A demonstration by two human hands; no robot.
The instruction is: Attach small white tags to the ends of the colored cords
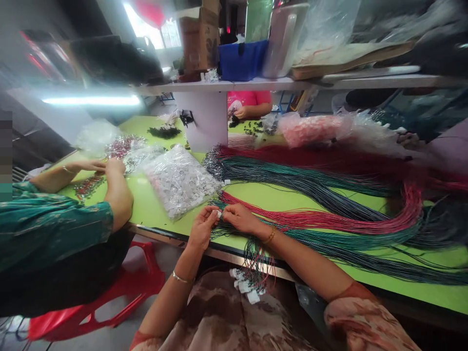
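Left hand: the left hand (202, 226) sits at the near edge of the green surface (153, 207), fingers (212, 211) pinched together on a small white tag (219, 213).
Right hand: the right hand (239, 217) meets the left one at the same spot, its fingers closed on the tag and on the end of a thin cord; exactly which cord cannot be told.
Tag position: between both hands, just above the surface edge, beside the near ends of the cords.
Cords: long bundles of red, green and dark cords (329, 195) spread across the surface to the right; some ends hang over the edge toward the lap.
Loose tags: several white tags (245, 285) hang on the cord ends below the edge.
Bag: a clear plastic bag of small white pieces (180, 181) lies just left of the hands.
Co-worker: another person in a green sleeve (54, 226) sits at the left, hands (106, 166) on the surface near shiny packets.
Shelf: a raised shelf (256, 84) carries a box and a blue bag.
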